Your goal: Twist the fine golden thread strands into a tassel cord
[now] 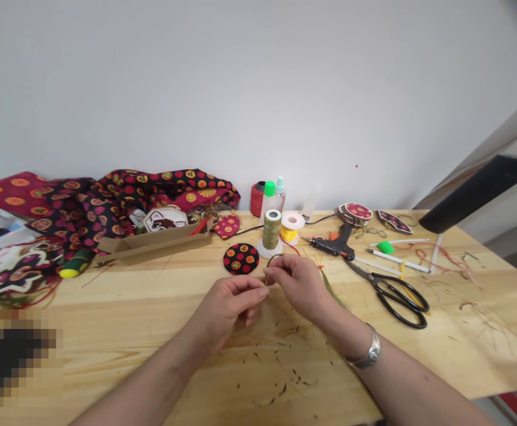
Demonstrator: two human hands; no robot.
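My left hand (229, 305) and my right hand (300, 290) meet over the middle of the table, each closed in a pinch. Between their fingertips runs a thin olive cord (266, 280), mostly hidden by the fingers. Just beyond stands a spool of olive thread (272, 232), with a spool of yellow thread (292, 222) beside it. A round black disc with a red flower print (241, 259) lies past my left hand. Green tassel strands (333, 290) show behind my right wrist, which wears a silver bracelet (369, 350).
To the right lie black-handled scissors (400, 299), a glue gun (333, 244) and a white pen (400, 261). Glue bottles (267, 204) stand near the wall. At left are a cardboard tray (160, 248) and bunched patterned fabric (107, 192). Dark scraps (283, 389) litter the front.
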